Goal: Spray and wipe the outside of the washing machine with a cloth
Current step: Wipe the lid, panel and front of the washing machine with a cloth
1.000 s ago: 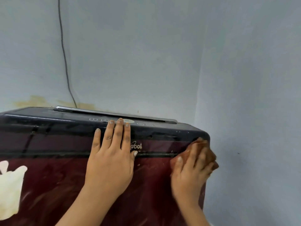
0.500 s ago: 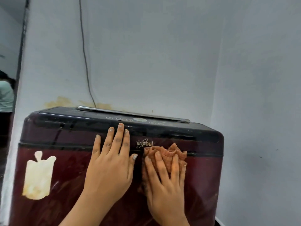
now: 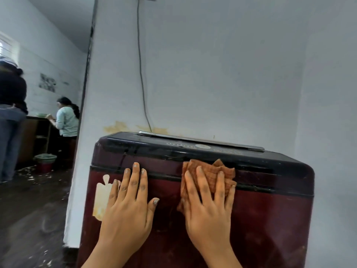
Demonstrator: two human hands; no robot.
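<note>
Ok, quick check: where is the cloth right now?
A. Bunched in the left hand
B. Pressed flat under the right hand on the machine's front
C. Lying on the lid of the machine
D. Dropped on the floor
B: the cloth is spread under the straight fingers of the right hand, against the upper front of the washing machine. The left hand lies bare on the panel beside it.

Maroon washing machine point(image 3: 270, 219) with black top against a pale wall, left hand point(image 3: 128, 211) flat on its front beside a worn cream sticker point(image 3: 101, 198), right hand point(image 3: 208, 207) pressing an orange checked cloth point(image 3: 214, 171) across the seam (fingers straight), cable point(image 3: 142, 74) hanging behind, two people point(image 3: 66, 120) at a counter far left
</note>
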